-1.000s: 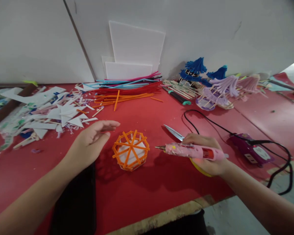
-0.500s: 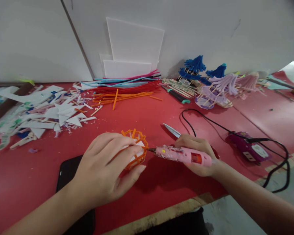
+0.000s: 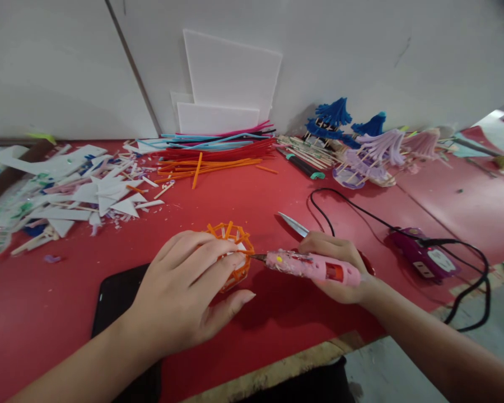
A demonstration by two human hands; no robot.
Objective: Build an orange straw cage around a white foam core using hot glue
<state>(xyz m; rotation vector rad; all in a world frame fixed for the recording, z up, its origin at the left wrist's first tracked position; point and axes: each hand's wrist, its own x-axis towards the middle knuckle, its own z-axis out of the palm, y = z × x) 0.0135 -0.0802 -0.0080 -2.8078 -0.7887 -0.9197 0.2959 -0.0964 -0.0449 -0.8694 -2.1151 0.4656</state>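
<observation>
A small round orange frame [image 3: 244, 240] with a white middle sits low on the red table. My left hand [image 3: 189, 285] is closed over its left side, fingertips on the top and the thumb a little apart near its lower edge. In my right hand [image 3: 336, 254] is a pink glue gun [image 3: 294, 263] held on its side. Its dark nozzle points left and meets the right side of the orange frame. Scissor blades [image 3: 293, 224] stick out beyond my right knuckles, with a bit of red handle behind that hand.
A black phone [image 3: 117, 296] lies under my left forearm. White scraps [image 3: 105, 193] cover the left; coloured sticks [image 3: 218, 165] lie at the back. Small blue and lilac models [image 3: 382, 145] stand back right. A purple device [image 3: 424, 254] with a black cable is at right.
My left thumb has moved slightly right and away from the orange frame's lower edge. The glue gun stays almost in the same place, its nozzle still at the frame.
</observation>
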